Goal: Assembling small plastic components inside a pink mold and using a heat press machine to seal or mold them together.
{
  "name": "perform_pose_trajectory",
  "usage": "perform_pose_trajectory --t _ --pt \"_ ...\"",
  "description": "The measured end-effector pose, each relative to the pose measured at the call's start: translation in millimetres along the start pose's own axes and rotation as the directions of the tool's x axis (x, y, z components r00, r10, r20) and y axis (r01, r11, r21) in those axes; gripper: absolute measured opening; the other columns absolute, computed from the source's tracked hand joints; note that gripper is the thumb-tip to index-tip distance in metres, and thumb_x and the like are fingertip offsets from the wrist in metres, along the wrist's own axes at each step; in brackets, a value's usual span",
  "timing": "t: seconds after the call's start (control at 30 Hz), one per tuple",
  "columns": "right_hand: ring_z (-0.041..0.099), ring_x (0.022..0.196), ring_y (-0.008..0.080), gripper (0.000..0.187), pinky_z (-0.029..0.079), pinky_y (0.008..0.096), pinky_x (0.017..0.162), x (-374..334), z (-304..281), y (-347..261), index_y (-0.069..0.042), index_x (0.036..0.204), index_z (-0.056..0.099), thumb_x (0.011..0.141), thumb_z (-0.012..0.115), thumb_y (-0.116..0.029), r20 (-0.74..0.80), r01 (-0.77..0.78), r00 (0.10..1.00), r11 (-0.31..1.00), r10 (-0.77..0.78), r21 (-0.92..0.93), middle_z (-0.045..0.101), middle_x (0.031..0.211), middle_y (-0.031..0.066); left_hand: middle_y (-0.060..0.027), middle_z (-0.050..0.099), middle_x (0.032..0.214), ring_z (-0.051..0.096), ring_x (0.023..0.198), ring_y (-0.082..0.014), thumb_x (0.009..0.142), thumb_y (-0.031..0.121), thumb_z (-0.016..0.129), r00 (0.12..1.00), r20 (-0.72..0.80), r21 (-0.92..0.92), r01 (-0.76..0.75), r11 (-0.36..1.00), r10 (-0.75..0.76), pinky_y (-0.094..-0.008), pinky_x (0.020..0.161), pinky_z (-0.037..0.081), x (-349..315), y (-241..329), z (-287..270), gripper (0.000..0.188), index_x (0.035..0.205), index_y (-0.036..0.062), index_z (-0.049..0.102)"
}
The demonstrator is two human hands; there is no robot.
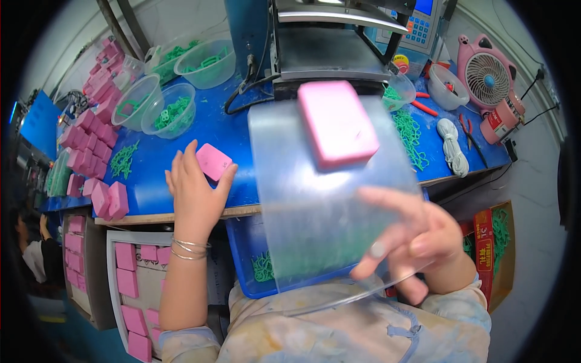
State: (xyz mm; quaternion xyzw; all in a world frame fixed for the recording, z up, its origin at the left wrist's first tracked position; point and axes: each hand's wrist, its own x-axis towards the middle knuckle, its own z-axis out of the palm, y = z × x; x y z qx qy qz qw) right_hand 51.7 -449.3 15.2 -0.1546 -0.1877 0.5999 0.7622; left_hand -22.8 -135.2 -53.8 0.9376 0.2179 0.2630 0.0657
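My left hand point(196, 184) is at the table's front edge, its thumb and fingers on either side of a small pink block point(213, 162). To the right, a clear plastic sheet point(302, 212) slopes from the table toward my lap. A larger-looking pink block point(339, 124) lies on the sheet's far end, slightly blurred. My right hand point(411, 239) is at the sheet's near right edge, fingers bent and partly blurred around it. Through the sheet shows a blue tray point(245, 278) with green pieces.
A press machine point(333, 60) stands at the back. Plastic bowls point(169, 112) of green pieces sit left, beside stacked pink blocks point(91, 142). To the right are a pink fan point(487, 72), white cord point(452, 148) and pliers point(472, 139). A box of pink blocks point(127, 284) is lower left.
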Motion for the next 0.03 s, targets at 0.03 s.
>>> perform_pose_trajectory --t 0.03 --pt "0.064 0.08 0.0423 0.073 0.054 0.044 0.05 5.7 -2.3 -9.5 0.002 0.14 -0.002 0.08 0.039 0.005 0.151 0.037 0.987 0.994 -0.052 0.102 0.04 0.121 0.0404 -0.0202 0.044 0.126 0.034 0.123 -0.0387 0.076 0.049 0.064 0.991 0.122 -0.123 0.069 0.99 -0.054 -0.0539 0.102 0.023 3.7 -3.7 2.7 0.078 0.128 -0.0017 0.035"
